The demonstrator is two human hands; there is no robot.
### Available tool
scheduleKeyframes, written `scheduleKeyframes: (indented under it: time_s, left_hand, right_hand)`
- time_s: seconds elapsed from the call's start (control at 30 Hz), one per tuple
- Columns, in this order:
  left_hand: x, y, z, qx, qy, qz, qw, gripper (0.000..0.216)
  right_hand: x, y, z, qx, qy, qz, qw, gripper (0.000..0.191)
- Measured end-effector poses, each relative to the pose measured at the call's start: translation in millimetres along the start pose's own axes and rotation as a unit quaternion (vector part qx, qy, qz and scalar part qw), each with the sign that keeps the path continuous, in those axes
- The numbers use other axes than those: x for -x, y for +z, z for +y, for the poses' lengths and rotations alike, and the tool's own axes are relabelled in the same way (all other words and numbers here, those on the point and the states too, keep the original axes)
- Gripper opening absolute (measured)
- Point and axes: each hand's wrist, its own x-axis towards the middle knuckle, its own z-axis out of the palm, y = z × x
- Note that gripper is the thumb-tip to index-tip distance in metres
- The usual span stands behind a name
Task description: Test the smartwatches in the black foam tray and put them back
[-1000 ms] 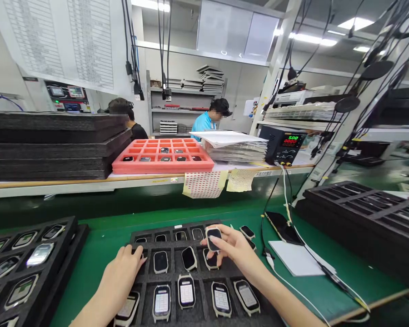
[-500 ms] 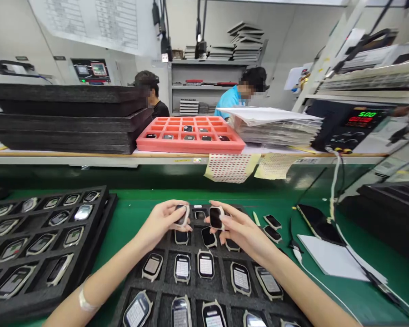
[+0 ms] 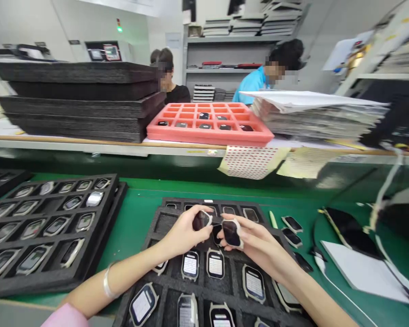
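Note:
My left hand (image 3: 182, 236) pinches a small dark-screened watch body (image 3: 201, 220) by its edges. My right hand (image 3: 255, 243) grips a second watch body (image 3: 231, 232), screen facing me. Both are held close together just above a black foam tray (image 3: 163, 218) on the green mat. The tray's pockets hold several watch bodies, some with lit screens (image 3: 215, 263), some dark. A bracelet sits on my left wrist.
A second black tray (image 3: 51, 218) of watch bodies lies left. Loose watch bodies (image 3: 292, 223), a dark phone (image 3: 349, 229), a white pad (image 3: 364, 272) and a cable lie right. The shelf behind bears stacked black trays (image 3: 78, 100), a red tray (image 3: 207, 120) and papers. Two people work beyond.
My left hand lifted a watch body from the tray and brought it up beside the one in my right hand. The camera tilted down and drew nearer.

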Motion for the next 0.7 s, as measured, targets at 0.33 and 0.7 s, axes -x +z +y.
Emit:
scheduleKeyframes:
  time_s: [0.33, 0.7]
  left_hand:
    - [8.6, 5.6, -2.2, -0.146, 0.041, -0.013, 0.988, 0.043]
    - [13.5, 4.2, 0.8, -0.185, 0.049, -0.017, 0.981, 0.039]
  right_hand:
    - [5.6, 0.0, 3.9, -0.025, -0.015, -0.002, 1.000, 0.043]
    - [6.4, -1.5, 6.1, -0.043, -0.029, 0.008, 0.999, 0.042]
